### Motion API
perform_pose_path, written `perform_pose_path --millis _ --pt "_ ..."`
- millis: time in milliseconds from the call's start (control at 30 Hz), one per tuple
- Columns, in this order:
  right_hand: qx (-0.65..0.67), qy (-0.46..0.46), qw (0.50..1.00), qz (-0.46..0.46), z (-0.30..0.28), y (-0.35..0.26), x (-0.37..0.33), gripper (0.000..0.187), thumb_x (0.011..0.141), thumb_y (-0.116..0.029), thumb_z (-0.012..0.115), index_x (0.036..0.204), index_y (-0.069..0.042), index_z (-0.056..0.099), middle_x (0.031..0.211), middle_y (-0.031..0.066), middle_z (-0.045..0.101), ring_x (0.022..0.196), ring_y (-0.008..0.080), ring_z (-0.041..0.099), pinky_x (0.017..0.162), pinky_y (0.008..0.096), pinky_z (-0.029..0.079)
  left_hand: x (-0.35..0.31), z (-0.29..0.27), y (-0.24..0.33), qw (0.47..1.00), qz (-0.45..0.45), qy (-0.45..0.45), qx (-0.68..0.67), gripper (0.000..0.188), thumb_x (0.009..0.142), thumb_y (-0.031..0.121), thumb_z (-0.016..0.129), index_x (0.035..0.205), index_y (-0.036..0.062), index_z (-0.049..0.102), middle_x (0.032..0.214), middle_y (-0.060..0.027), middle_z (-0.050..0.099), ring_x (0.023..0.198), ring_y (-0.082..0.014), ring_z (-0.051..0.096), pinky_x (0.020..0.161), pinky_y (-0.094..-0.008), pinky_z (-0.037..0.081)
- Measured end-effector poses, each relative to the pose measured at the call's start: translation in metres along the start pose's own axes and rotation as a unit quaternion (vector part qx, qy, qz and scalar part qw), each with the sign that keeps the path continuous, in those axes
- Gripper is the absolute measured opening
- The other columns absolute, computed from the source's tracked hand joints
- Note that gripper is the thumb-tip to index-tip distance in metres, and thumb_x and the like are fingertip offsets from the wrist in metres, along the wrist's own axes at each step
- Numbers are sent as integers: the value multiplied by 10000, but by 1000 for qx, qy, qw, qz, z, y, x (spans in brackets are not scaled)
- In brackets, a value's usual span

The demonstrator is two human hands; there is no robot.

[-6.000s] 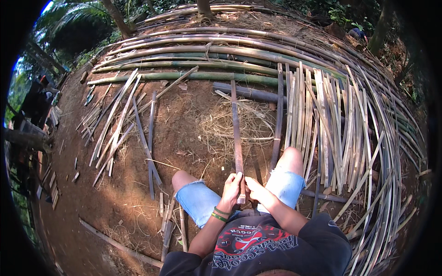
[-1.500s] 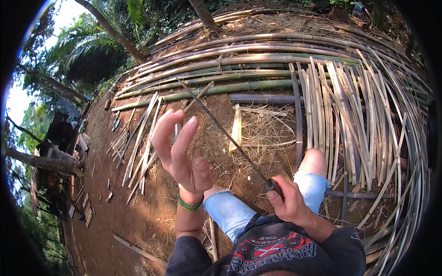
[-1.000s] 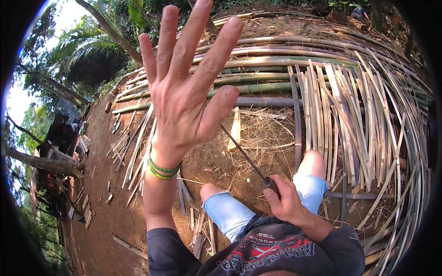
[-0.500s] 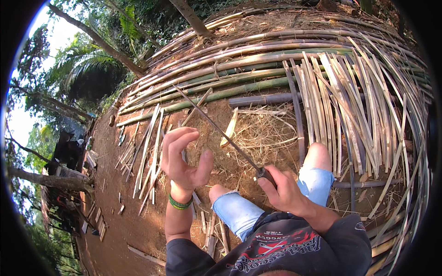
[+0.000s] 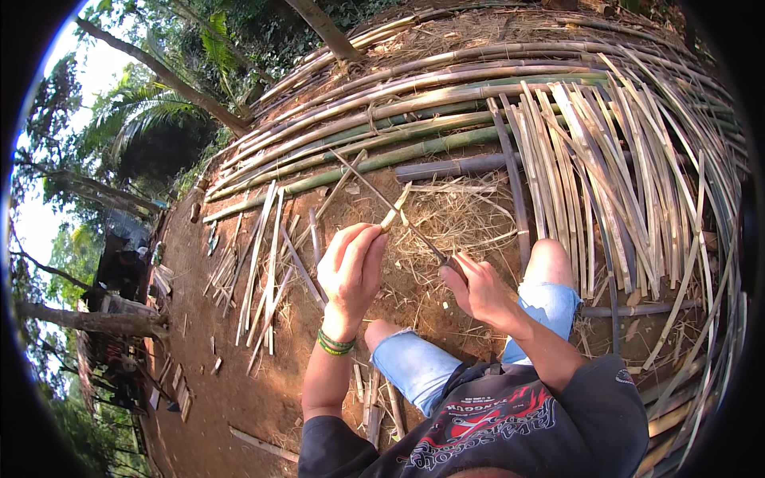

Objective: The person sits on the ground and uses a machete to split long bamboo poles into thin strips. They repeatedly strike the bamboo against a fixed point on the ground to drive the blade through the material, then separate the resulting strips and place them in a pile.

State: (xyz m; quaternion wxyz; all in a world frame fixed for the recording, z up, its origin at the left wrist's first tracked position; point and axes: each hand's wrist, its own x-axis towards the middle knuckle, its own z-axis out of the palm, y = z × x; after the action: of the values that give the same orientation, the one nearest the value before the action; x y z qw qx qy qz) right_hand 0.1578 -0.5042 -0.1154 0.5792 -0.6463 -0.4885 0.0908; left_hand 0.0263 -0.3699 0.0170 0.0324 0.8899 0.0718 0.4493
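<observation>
I sit on bare dirt with my knees in blue denim shorts (image 5: 414,368). My right hand (image 5: 480,291) grips the handle of a long thin blade (image 5: 381,195) that slants up and to the left over the ground. My left hand (image 5: 351,271), with a green wristband (image 5: 334,343), is raised in front of me with its fingers curved close together. Nothing shows in it. Its fingertips come close to the near end of a short pale bamboo strip (image 5: 396,209), which crosses the blade over a heap of dry shavings (image 5: 466,217).
Long green and grey bamboo poles (image 5: 398,119) lie stacked across the back. Several split pale slats (image 5: 621,167) fan out on the right past my knee. More slats (image 5: 263,255) and wood scraps (image 5: 171,386) lie on the left. Trees (image 5: 159,135) stand beyond.
My left hand, held high and spread a second ago, has come down and its fingers have drawn together near the pale strip. My right hand kept its grip on the blade.
</observation>
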Motion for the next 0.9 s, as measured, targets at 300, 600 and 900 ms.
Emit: perform_pose_path --millis 300,600,900 --pt "316 23 948 22 43 96 -13 374 999 -335 478 1154 3 512 1031 182 606 1009 345 566 847 451 414 29 14 -19 997 -9 70 3 165 805 -20 702 951 9 631 916 -125 655 784 -270 648 694 -334 524" --pt "38 -152 979 129 -16 -53 23 473 962 -434 495 859 27 521 670 199 533 636 332 535 630 434 419 87 -78 -11 974 -61 211 -62 70 881 -24 655 950 -33 647 869 -63 643 775 -96 587 687 -222 487" --pt "101 -154 967 174 18 -33 16 352 977 -339 517 875 -2 526 662 117 520 609 219 481 599 378 411 81 -65 -42 975 -66 169 -127 67 886 -14 658 938 -47 633 882 -69 643 777 -92 593 713 -220 484"
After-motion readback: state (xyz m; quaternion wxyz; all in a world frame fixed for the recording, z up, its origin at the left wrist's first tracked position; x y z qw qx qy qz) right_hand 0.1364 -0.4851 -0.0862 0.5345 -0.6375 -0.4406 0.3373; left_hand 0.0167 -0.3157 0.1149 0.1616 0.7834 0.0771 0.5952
